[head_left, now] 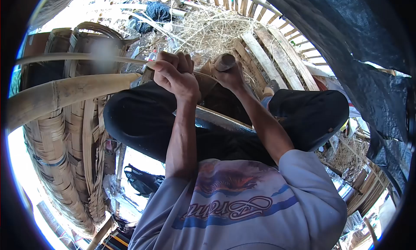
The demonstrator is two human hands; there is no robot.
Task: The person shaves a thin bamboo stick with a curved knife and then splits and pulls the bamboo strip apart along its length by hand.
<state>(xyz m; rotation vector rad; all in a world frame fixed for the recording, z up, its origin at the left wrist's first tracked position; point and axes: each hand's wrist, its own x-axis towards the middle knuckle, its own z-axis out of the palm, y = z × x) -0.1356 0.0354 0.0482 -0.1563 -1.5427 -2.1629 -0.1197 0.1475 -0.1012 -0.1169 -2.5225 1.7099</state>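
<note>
My left hand (177, 76) is closed on a long thin bamboo strip (86, 56), which runs out to the left edge of the view. My right hand (228, 75) is wrapped round a thick tool handle (225, 62) whose rounded end faces the camera. The two hands are a short way apart above my crossed legs, with a thin length of the strip between them. Whatever joins the handle below my right hand is hidden. A thick bamboo pole (65, 93) lies just under the strip on the left.
Woven bamboo baskets (56, 163) stand along the left. Wooden slats (265, 59) and a heap of shavings (212, 29) lie ahead. Dark plastic sheeting (346, 33) hangs at the right. A black bag (143, 179) is beside my left leg.
</note>
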